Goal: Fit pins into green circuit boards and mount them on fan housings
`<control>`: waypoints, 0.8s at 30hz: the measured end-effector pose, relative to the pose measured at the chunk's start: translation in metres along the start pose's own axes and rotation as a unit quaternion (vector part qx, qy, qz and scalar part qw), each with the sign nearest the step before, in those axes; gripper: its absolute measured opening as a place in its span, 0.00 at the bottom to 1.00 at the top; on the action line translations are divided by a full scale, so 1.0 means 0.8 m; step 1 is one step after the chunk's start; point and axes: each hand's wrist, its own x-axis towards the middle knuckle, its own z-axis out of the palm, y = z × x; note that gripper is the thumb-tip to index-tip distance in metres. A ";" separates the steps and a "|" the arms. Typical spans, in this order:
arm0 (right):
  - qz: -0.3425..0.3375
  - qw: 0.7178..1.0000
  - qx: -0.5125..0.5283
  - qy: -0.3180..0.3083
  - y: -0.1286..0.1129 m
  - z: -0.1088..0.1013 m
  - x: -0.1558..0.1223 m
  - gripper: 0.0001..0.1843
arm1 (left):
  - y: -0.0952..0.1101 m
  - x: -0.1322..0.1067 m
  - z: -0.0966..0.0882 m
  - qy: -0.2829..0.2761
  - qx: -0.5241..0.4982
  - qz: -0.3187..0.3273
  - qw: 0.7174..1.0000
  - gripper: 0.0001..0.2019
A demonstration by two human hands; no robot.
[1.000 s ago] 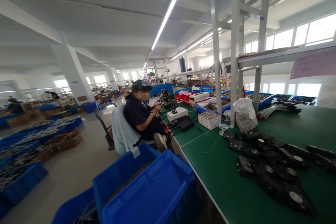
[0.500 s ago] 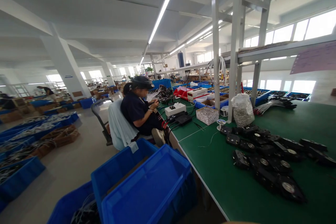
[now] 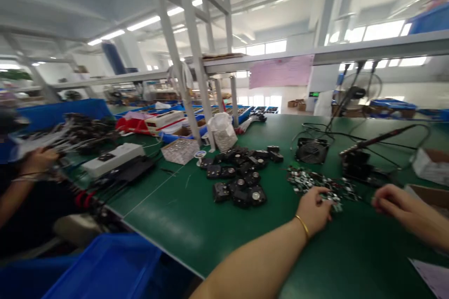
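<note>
Green workbench (image 3: 168,224) stretches before us in a big factory hall. Our left hand (image 3: 313,210), with gold bangle (image 3: 302,226), presses its fingers (image 3: 329,205) at the edge of a pile of small electronic parts (image 3: 317,182); we cannot tell if they pinch anything. Our right hand (image 3: 403,205) hangs half-curled right of the pile, its grip unclear.

On the bench (image 3: 168,229), loose components (image 3: 315,181) lie right of the housings (image 3: 240,180), before the cooling fan (image 3: 312,150) and soldering iron (image 3: 372,141).
</note>
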 end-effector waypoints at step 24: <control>-0.032 0.963 0.268 0.000 -0.040 0.057 -0.015 0.19 | 0.015 -0.007 -0.003 -0.081 0.094 0.065 0.990 0.17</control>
